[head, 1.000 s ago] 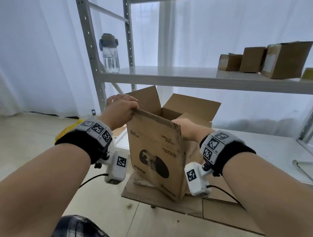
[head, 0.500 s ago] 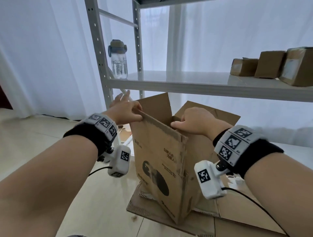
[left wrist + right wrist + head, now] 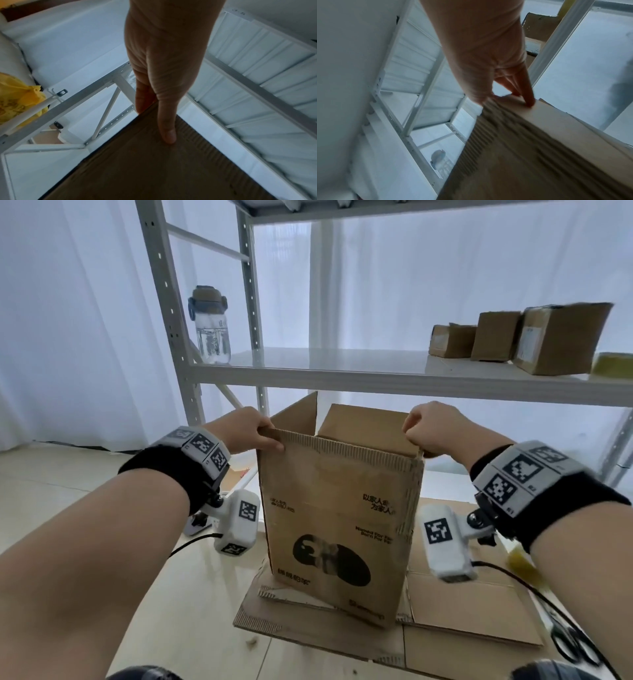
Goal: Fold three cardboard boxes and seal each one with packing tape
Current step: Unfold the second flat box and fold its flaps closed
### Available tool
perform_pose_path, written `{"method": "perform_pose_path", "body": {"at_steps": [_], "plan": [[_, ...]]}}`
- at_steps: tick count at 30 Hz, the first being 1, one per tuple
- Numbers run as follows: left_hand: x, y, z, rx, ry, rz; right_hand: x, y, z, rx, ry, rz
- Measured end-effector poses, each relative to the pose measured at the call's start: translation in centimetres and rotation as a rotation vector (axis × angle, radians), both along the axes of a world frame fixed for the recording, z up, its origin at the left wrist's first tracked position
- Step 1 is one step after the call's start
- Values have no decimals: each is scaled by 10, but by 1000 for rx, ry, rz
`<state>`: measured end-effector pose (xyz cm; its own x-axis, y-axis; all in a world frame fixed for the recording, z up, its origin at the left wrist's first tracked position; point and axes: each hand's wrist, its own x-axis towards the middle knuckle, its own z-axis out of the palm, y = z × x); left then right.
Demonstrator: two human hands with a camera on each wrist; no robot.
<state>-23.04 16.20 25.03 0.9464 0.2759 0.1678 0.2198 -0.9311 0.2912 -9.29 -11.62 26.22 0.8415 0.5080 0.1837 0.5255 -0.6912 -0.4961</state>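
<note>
I see the left hand [image 3: 251, 430] and right hand [image 3: 432, 429] pinching the near top edge corners of the upright cardboard box [image 3: 337, 529]; shelf [image 3: 394, 378] overhangs close above.

The cardboard box [image 3: 339, 529] turned from corner-on to square, so its printed face fronted the head camera. The right hand [image 3: 433, 428], previously at the middle of the near top edge, shifted toward 3 o'clock and gripped the right top corner. The left hand [image 3: 251, 433] retained its grip on the left top corner. The box opening widened.
</note>
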Motion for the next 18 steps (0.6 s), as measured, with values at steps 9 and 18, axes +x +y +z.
{"method": "perform_pose_path", "body": {"at_steps": [9,18], "plan": [[-21,-27,2,148,-34,39,-43,-33,7,-440,35,189],[-76,15,16,244,-186,151,-48,38,-9,-220,-326,241]]}}
